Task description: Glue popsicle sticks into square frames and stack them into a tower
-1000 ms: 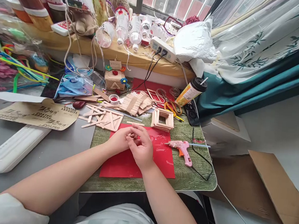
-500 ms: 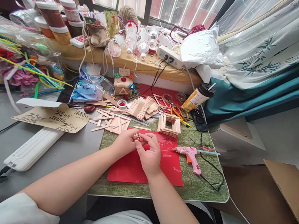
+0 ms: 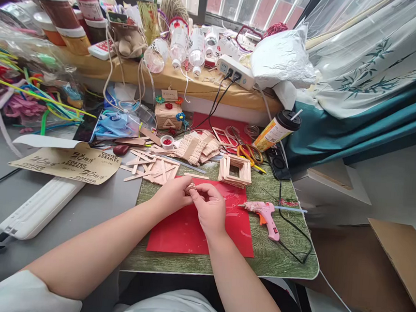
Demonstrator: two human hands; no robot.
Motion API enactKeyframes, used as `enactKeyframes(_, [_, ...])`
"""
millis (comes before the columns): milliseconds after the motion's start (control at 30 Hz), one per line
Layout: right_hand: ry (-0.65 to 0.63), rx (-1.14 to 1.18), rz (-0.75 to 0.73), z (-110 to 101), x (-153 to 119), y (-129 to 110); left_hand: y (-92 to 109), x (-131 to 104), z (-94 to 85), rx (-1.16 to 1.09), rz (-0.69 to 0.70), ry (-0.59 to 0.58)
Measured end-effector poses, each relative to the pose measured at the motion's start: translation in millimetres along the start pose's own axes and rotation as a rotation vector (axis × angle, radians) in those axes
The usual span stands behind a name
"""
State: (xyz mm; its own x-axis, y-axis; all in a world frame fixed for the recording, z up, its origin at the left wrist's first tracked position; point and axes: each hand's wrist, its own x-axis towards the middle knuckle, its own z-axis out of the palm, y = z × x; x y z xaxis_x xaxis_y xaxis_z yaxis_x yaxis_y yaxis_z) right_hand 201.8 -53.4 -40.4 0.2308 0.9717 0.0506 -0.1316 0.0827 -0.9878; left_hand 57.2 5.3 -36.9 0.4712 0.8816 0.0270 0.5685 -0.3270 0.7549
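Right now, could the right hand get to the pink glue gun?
Probably yes. The pink glue gun lies beside the red paper, with nothing standing between it and the right hand. But that hand is pinching a small piece, so it isn't free.

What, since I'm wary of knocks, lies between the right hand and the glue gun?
In the head view, only the streaked red sheet lies between the right hand and the glue gun.

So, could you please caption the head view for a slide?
Left hand and right hand hold a small object over red paper, near a glue gun.
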Motion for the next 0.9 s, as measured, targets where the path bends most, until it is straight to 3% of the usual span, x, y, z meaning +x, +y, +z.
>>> enactKeyframes(300, [0.034, 0.139, 0.100, 0, 2, 1, 14, -5, -13.5, 0.108, 0.087, -0.129])
enactKeyframes(433, [0.046, 0.179, 0.142, -1, 4, -1, 16, -10, -21.4, -0.004, 0.165, -0.165])
enactKeyframes(667, [0.049, 0.229, 0.193, -3, 8, -3, 8, -6, -12.5, -0.421, -0.065, -0.108])
enactKeyframes(900, [0.019, 0.168, 0.128, -2, 7, -1, 8, -4, -9.9, -0.470, -0.029, -0.086])
